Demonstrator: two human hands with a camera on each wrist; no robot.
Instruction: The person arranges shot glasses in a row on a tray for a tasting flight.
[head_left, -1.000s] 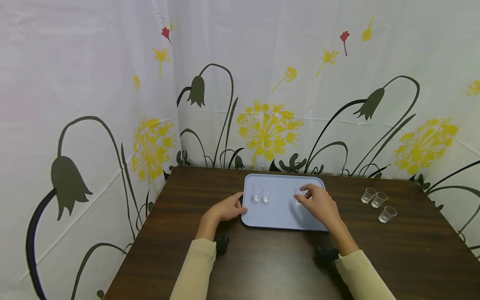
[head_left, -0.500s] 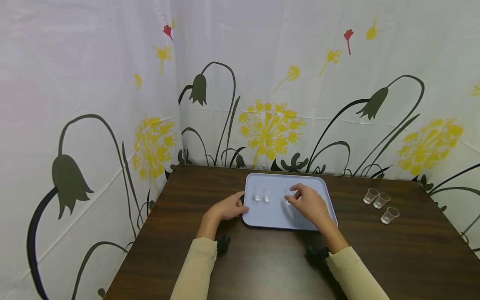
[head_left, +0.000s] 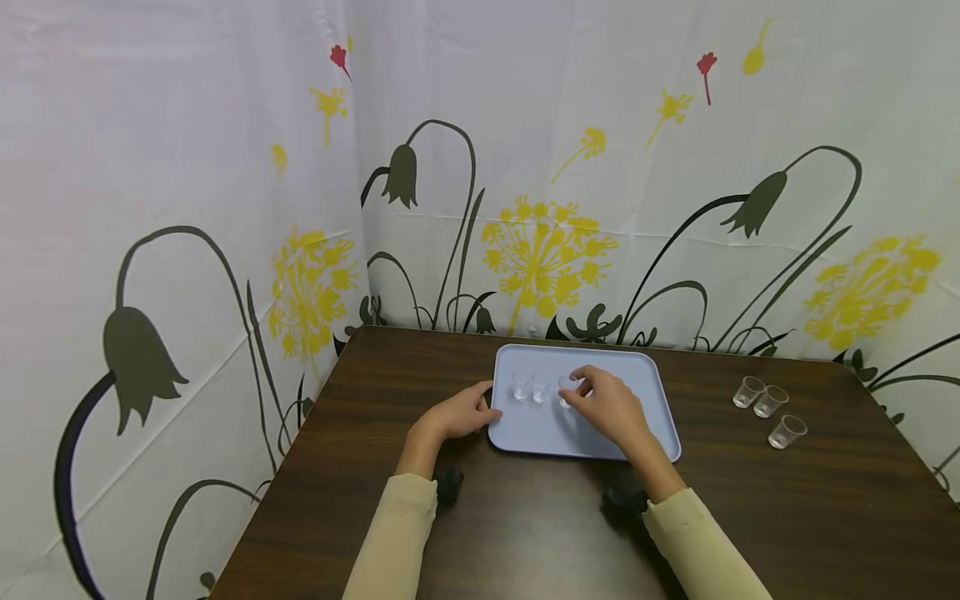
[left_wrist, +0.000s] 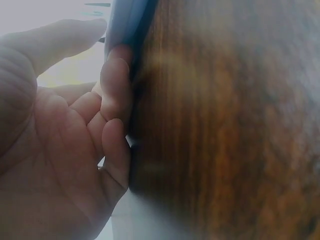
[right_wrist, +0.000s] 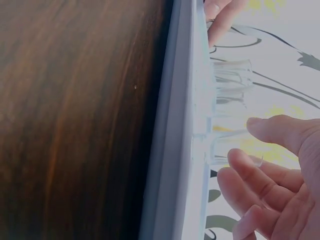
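On a pale blue tray (head_left: 525, 435), two small clear plastic cups (head_left: 521, 387) stand side by side toward the left. My right hand (head_left: 609, 408) pinches a third clear cup (head_left: 566, 392) just right of them, its base at the tray surface. In the right wrist view, the thumb is at this cup's rim and the fingers (right_wrist: 240, 162) at its side. My left hand (head_left: 456, 414) holds the tray's left edge, thumb over the rim. The left wrist view shows its other fingers (left_wrist: 116, 95) curled against the tray's side.
Three more clear cups (head_left: 771, 402) stand on the dark wooden table (head_left: 525, 533) to the right of the tray. A white curtain (head_left: 645, 100) with printed flowers hangs behind the table and along its left side.
My right hand has slid its cup left across the tray, closer to the two standing cups. The left hand keeps its place at the tray edge. The head view has shifted slightly.
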